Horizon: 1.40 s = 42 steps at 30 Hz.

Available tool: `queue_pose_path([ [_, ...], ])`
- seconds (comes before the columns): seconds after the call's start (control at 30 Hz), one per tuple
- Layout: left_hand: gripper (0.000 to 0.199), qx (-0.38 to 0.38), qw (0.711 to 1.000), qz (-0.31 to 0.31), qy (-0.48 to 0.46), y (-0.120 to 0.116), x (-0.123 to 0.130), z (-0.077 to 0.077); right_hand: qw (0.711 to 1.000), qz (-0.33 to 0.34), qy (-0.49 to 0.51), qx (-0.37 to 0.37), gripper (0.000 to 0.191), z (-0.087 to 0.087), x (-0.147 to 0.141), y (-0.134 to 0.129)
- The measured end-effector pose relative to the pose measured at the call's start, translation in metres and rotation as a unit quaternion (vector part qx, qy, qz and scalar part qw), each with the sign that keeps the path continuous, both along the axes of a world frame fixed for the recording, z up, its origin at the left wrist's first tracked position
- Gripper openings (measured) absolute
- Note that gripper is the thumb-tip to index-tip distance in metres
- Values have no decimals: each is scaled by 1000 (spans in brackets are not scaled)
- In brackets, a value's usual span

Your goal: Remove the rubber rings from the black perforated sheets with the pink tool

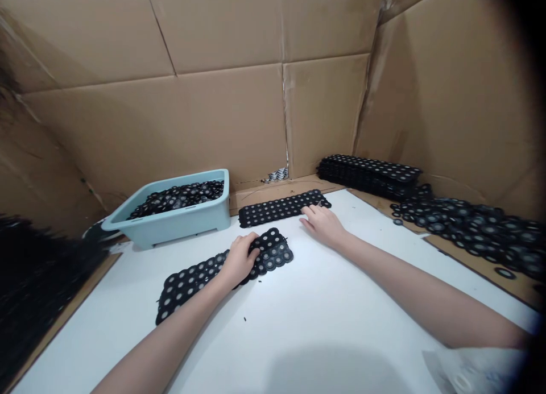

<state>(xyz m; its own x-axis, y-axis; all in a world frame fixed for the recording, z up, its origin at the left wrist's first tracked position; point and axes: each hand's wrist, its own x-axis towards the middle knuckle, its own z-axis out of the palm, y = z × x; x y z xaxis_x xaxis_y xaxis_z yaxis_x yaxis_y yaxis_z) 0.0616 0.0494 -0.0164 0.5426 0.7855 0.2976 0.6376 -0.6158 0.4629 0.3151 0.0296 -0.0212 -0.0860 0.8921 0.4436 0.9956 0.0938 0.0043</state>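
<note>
A black rubbery sheet of joined discs with pale round centres (191, 280) lies slantwise on the white table, its right end slightly bent. My left hand (241, 260) is closed over its middle, thumb and fingers gripping the sheet. Farther back lies a second black disc sheet (273, 208), beside the bin. At that sheet's right end is my right hand (323, 223), fingers curled together near its front edge. A small bit shows at those fingertips, too small to name. Whether the right hand touches the far sheet is unclear.
A light blue bin (183, 226) full of loose black discs stands at the back left. At the back right is a stack of black sheets (367, 175), with a heap of loose discs (473, 229) beside it. Cardboard walls (226, 115) enclose the white table (307, 303).
</note>
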Motion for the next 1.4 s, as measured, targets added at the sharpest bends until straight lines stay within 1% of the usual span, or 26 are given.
queue_pose_path([
  [0.07,14,-6,1000,-16,-5,0,-1,1,993,100,53,36,26,0,-12,-5],
  [0.13,14,-9,1000,-20,-15,0,-2,0,973,183,125,60,27,-3,-26,-10],
  [0.17,15,-11,1000,-20,-22,0,-2,-1,965,205,152,60,26,-5,-34,-12],
  [0.23,16,-16,999,-21,-37,0,-2,-3,955,226,185,48,26,-9,-47,-16],
  [0.3,16,-27,998,-30,-49,1,-2,-3,952,232,199,33,25,-12,-56,-18],
  [0.4,16,-59,995,-55,-57,5,-4,0,947,238,214,26,21,-14,-61,-19],
  [0.57,33,-116,990,-72,-47,11,-11,7,945,234,227,39,20,-11,-59,-20],
  [0.7,42,-152,985,-80,-22,11,-14,10,945,231,228,40,19,-11,-58,-20],
  [0.8,46,-153,985,-75,-14,12,-13,8,942,241,228,49,17,-9,-60,-22],
  [0.93,44,-142,987,-72,-8,13,-11,6,936,266,215,87,13,-2,-69,-30],
  [1.1,39,-118,992,-53,-7,8,-8,6,919,337,149,142,14,2,-85,-41],
  [1.17,38,-112,993,-42,-11,5,-6,5,915,351,131,150,14,2,-87,-42],
  [1.27,34,-113,993,-33,-25,4,-6,4,922,332,135,147,15,1,-82,-37],
  [1.4,38,-139,988,-45,-54,7,-9,6,944,259,160,129,15,-1,-66,-25],
])
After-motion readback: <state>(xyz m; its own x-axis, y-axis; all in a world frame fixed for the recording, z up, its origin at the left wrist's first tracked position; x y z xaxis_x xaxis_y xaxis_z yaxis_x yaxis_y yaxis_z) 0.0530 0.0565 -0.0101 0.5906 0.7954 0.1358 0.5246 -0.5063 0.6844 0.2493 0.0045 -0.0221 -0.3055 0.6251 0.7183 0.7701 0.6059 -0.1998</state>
